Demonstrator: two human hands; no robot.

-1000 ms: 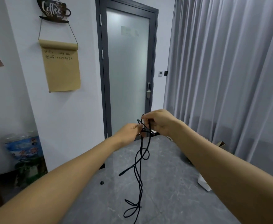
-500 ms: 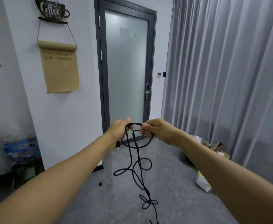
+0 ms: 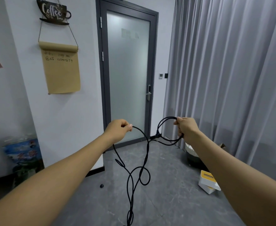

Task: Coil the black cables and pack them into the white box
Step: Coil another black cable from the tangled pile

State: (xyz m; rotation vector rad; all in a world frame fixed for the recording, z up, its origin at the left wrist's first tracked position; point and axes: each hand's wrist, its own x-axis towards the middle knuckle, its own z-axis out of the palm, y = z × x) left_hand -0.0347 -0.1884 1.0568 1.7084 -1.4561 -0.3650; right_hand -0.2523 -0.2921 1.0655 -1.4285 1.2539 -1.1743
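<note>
A long black cable (image 3: 145, 154) hangs in the air in front of me. My right hand (image 3: 185, 128) grips a small coil of two or three loops of it at chest height. My left hand (image 3: 120, 129) pinches the cable a short way along, held apart to the left. Between and below the hands the loose cable droops in tangled loops down past the bottom of the frame. A white box with a yellow top (image 3: 208, 182) lies on the grey floor at the right, partly behind my right forearm.
A frosted glass door (image 3: 128, 75) stands straight ahead, grey curtains (image 3: 228, 70) cover the right side. A round bin (image 3: 192, 154) sits by the curtain. A small black object (image 3: 102, 185) lies on the floor. A blue printed box (image 3: 22, 152) is at the left wall.
My hands have moved apart, the right one going right with the coiled loops and the left one sliding along the cable. The hanging cable has swung and risen.
</note>
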